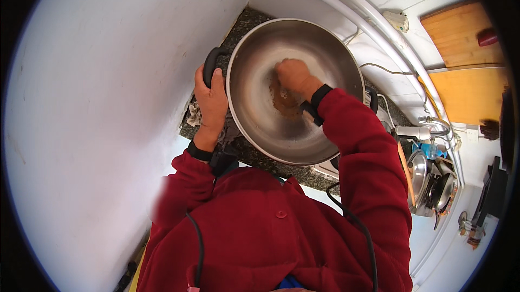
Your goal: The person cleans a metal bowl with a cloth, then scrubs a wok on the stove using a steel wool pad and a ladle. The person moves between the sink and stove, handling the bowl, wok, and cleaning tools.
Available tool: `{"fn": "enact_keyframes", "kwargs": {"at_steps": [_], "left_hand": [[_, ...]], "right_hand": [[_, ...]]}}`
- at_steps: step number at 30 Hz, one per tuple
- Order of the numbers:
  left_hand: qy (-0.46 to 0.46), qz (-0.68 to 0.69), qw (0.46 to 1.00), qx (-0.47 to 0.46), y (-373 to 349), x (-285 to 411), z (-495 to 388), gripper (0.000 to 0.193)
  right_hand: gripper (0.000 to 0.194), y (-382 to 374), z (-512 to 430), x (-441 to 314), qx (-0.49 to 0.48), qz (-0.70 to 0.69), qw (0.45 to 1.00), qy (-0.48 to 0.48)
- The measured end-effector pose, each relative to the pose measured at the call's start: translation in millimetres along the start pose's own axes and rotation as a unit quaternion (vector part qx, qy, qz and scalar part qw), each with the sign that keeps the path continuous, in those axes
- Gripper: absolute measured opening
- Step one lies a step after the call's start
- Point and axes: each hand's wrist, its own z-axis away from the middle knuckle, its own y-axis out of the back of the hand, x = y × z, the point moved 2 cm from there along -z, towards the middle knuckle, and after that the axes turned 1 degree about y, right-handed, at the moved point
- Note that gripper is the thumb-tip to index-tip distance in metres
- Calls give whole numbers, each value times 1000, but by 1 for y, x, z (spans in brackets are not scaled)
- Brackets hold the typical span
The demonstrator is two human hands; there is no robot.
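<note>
A large, deep stainless steel wok [256, 109] sits before me on a dark speckled stone counter. My left hand [213, 103] grips its black side handle [211, 64], with the thumb on the near side. Inside the wok, my right hand [294, 74] is curled low over the middle of the bottom. Its fingers point down and away, so whatever may be in them is hidden. Some brown liquid [286, 103] lies beside that hand. The opposite black handle [371, 99] shows past my right sleeve.
A white wall [101, 89] rises close on my left. Crumpled cloths [229, 131] lie by the wok's left side. White pipes [378, 19] run along the back wall. Rightward are a faucet [420, 131], a metal lid [418, 168] and hanging cutting boards [467, 95].
</note>
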Motion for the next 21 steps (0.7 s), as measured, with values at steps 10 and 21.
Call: {"fn": "enact_keyframes", "kwargs": {"at_steps": [10,21], "left_hand": [[8,-2,1000,7,-1,-4,1,35],[-7,-27,999,31,-2,-5,0,29]], "right_hand": [[10,8,-5,18,21,37,997,-60],[7,-13,-4,22,73,8,997,-15]]}}
